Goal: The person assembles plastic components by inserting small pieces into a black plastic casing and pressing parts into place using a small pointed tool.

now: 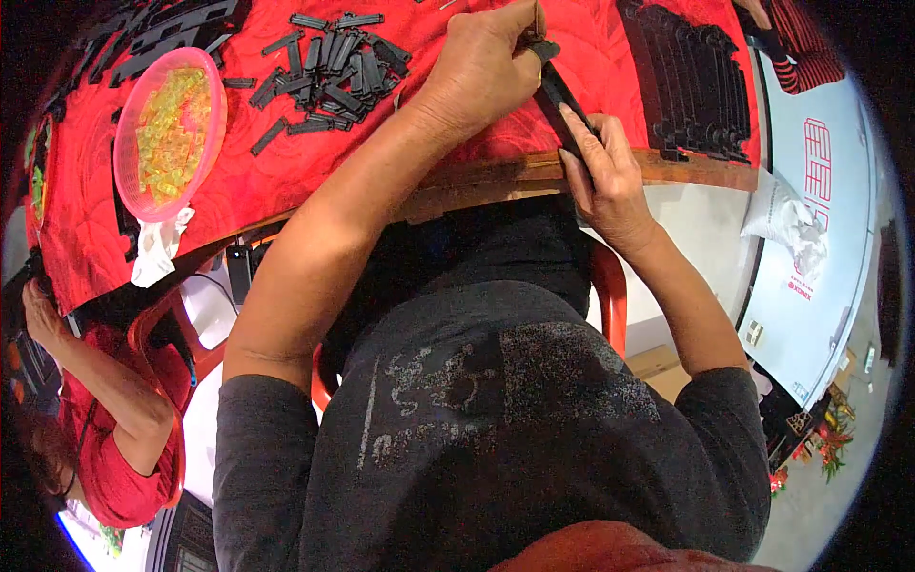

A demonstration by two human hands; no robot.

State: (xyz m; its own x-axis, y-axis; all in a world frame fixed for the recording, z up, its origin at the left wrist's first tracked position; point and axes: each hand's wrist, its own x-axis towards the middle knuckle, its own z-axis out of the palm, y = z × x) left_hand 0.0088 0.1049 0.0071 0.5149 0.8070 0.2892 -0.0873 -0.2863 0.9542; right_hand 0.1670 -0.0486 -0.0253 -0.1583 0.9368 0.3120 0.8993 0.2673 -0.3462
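My right hand (610, 176) grips a long, narrow black plastic strip (560, 103) near the table's front edge, fingers and thumb wrapped round its lower end. At the strip's upper end, my left hand (491, 57) is closed in a pinch on a small black plastic piece (545, 50). That piece touches the strip or lies right against it; which one is hidden by my fingers. Left of my left hand lies a loose pile of small black plastic pieces (338, 76). Long black strips (691, 81) are lined up side by side to the right.
A pink basket (122, 153) of small yellow transparent pieces (173, 129) stands at the left on the red tablecloth (257, 181), with white tissue (160, 248) beside it. More black parts (172, 29) lie far left. A person in red (119, 419) sits at left; another person's striped sleeve (805, 43) shows far right.
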